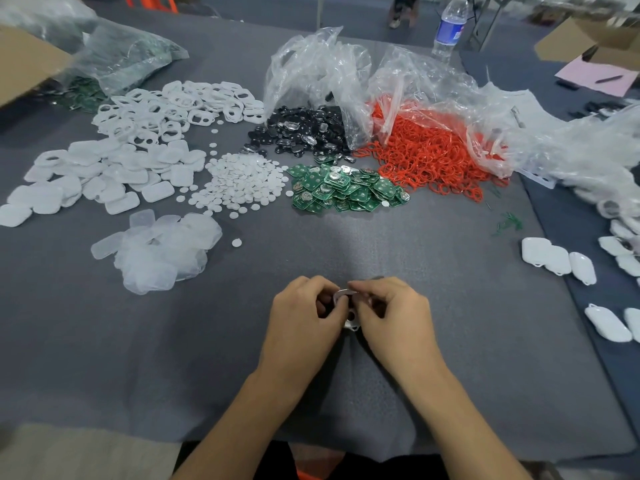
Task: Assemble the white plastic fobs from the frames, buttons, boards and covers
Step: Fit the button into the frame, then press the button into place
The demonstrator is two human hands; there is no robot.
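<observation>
My left hand (pixel 304 315) and my right hand (pixel 391 313) meet near the front middle of the grey table, both curled around one small white fob part (pixel 346 308); most of it is hidden by my fingers. Farther back lie heaps of parts: white frames (pixel 166 110), white covers (pixel 104 178), small round white buttons (pixel 242 183), green boards (pixel 346 192), black pieces (pixel 304 133), red rings (pixel 429 157) and translucent covers (pixel 162 251).
Finished white fobs (pixel 557 259) lie at the right edge. Crumpled clear bags (pixel 318 71) stand behind the heaps. A water bottle (pixel 450 29) is at the back, cardboard boxes at both far corners, and a pink sheet (pixel 595 77) with a pen at the right.
</observation>
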